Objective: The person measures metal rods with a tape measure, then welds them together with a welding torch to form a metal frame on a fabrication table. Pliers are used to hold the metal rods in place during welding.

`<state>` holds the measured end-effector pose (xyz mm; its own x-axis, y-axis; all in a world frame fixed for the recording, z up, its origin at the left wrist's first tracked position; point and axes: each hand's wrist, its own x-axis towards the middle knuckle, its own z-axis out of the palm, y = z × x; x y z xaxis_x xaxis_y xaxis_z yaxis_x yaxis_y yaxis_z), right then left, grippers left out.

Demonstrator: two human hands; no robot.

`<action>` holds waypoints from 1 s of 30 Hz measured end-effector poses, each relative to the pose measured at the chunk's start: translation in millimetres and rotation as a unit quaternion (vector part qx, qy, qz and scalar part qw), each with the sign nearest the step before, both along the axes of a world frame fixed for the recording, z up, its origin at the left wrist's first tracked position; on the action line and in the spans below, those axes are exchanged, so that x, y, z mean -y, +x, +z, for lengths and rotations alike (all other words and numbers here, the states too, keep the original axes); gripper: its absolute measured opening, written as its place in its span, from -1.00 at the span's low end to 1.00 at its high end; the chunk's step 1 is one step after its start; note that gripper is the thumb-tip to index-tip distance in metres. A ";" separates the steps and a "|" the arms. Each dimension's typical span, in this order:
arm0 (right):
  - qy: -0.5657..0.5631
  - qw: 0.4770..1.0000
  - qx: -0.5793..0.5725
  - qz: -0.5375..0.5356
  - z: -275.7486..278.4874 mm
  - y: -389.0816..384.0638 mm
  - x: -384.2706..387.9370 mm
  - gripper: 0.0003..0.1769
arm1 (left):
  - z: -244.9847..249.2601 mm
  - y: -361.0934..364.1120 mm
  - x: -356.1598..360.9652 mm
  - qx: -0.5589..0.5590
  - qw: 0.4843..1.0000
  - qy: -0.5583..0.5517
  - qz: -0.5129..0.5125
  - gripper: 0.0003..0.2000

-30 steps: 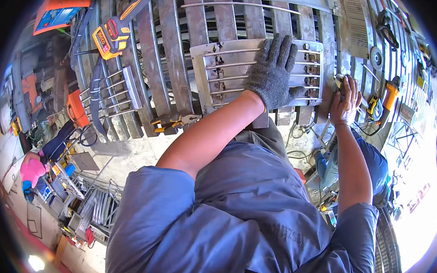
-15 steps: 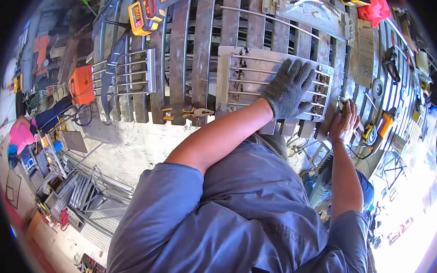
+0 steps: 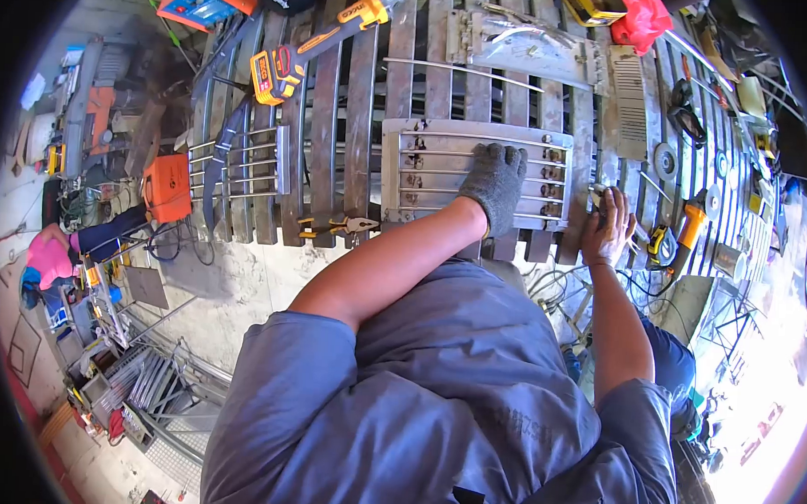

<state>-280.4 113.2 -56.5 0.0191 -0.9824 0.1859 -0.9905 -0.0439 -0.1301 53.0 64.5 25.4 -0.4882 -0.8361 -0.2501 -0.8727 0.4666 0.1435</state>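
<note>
Two hands on one workpiece. Gloved left hand [image 3: 495,186] lies flat on the steel grille frame [image 3: 424,164], fingers extended and close together, pressing down on its right half. Frame sits across the slats of the bench [image 3: 359,117], toward the near edge, roughly mid-length. Bare right hand [image 3: 609,231] has its fingers curled tight around a small dark tool [image 3: 598,198] at the frame's right end. Can't tell what kind of tool it is.

Risks as I see them:
- Frame is held by palm pressure only, no clamp visible. Side load from the tool could skate it over the slats, likely toward the near edge.
- Right hand is unprotected, just beside raw sheet edges and rod ends. A slip means a cut, or a burn if that tool runs hot.
- Gloved fingers rest near the tool's working end, and knit fabric can snag.
- Gaps between slats mean any small part let go drops through to the floor.
- Loose pliers [image 3: 338,225] sit at the near edge beside my left forearm. An elbow nudge knocks them off.
- Orange grinder [image 3: 689,228] lies near my right wrist, toward the near right corner, and could catch.
</note>
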 end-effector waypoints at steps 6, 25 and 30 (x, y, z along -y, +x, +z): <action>0.012 1.000 0.012 -0.004 5.1 0.8 -1.5 -0.33 | 2.1 -26.0 5.3 0.096 0.995 0.030 0.019 -0.03; -0.035 0.995 0.088 0.033 7.1 -4.0 -3.2 -0.33 | 15.3 -35.5 2.9 0.099 0.994 0.023 0.030 0.01; -0.123 0.983 0.098 0.100 3.5 6.3 -25.9 -0.38 | 26.8 -33.6 3.1 0.130 0.991 0.034 0.026 0.09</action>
